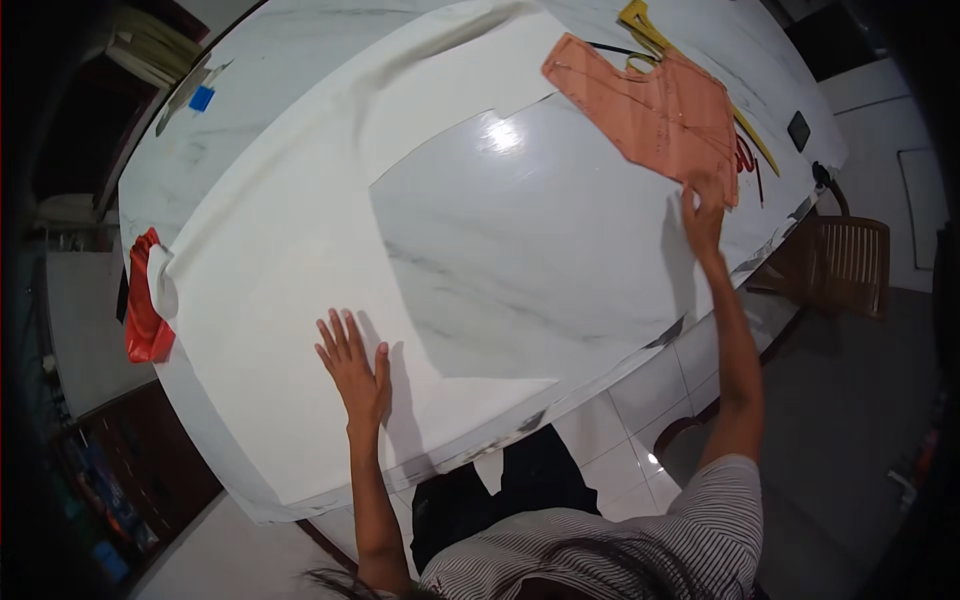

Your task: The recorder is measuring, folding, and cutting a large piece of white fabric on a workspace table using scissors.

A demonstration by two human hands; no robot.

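My left hand lies palm down, fingers apart, on a large sheet of white fabric spread over the table. A big piece is cut out of the sheet, and the marbled tabletop shows through the gap. At the upper right, my right hand pinches the lower corner of an orange garment pattern piece. Dark lines and small marks run across that piece. Its upper left end overlaps the white fabric; the rest lies over the tabletop.
Beyond the orange piece are a yellow curved ruler, red-handled scissors and a dark phone-like object. A red cloth or bag sits at the left edge, a blue item at upper left. A wooden chair stands right.
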